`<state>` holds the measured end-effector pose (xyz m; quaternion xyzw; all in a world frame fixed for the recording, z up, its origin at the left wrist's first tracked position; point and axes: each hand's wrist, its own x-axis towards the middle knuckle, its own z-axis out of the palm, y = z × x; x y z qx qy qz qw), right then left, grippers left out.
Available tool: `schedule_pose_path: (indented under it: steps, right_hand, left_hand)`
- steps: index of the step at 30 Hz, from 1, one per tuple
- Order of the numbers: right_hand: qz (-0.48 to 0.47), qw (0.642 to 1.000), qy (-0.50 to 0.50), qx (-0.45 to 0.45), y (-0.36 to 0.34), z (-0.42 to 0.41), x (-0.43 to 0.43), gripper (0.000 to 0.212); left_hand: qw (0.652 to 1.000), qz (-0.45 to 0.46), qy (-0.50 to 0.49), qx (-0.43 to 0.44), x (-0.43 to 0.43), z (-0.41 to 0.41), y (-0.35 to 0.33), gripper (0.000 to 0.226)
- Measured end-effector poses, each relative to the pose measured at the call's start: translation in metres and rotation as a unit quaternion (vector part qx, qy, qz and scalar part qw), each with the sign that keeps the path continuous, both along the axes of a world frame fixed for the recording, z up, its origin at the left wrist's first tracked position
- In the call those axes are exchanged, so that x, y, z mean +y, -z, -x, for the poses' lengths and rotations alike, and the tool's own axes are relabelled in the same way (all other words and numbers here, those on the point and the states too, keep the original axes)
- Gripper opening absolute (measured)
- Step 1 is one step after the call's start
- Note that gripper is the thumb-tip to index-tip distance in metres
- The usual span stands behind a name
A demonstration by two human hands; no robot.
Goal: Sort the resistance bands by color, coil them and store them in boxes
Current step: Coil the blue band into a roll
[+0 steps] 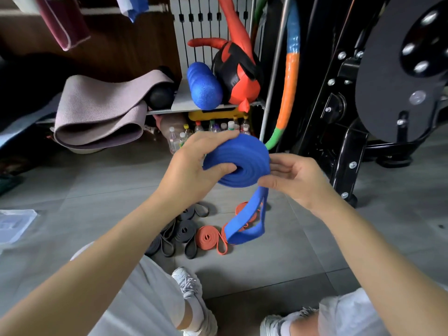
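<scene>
Coiled band point(238, 161) above loose bands point(186, 232) on floor point(97, 178), shelf point(194, 110) behind

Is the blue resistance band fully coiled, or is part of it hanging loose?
Partly coiled. Most of the blue band is a tight roll between left hand and right hand; a loose loop hangs below.
</scene>
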<state>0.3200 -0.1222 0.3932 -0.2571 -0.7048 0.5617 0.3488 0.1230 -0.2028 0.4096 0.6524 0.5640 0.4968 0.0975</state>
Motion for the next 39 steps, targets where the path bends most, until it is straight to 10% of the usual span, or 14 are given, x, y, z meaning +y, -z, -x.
schedule_pose_path:
  steps: [8,12,15,17,25,33,35,39]
  right_hand:
    - [0.011,0.997,0.039,0.063,-0.005,0.011,0.001,0.041]
    - [-0.051,0.997,0.028,-0.042,0.005,0.007,0.001,0.041]
    - [-0.07,0.994,0.004,-0.088,0.01,0.013,-0.003,0.046]
    - [-0.087,0.992,0.0,-0.094,0.011,0.017,-0.006,0.047]
    - [-0.056,0.997,0.013,-0.057,-0.002,0.01,0.002,0.044]
    - [0.022,0.999,0.031,0.034,0.012,0.01,0.005,0.06]
    - [0.002,0.999,0.036,0.018,0.019,0.01,0.004,0.049]
    - [-0.017,0.997,0.026,-0.068,0.033,0.014,-0.005,0.053]
  left_hand:
    - [0.967,0.045,0.009,-0.25,0.005,-0.024,0.019,0.05]
    - [0.993,0.114,-0.008,0.018,0.0,-0.007,0.019,0.058]
    - [0.951,0.082,0.03,0.298,-0.003,0.0,0.02,0.076]
    - [0.938,0.085,0.029,0.334,-0.003,0.0,0.019,0.072]
    - [0.997,0.065,-0.033,0.022,-0.007,-0.006,0.017,0.058]
    - [0.944,0.077,-0.029,-0.319,-0.01,-0.029,0.018,0.051]
    - [0.958,0.127,-0.026,-0.255,-0.01,-0.022,0.022,0.048]
    - [0.96,0.19,-0.079,0.19,-0.016,-0.004,0.022,0.064]
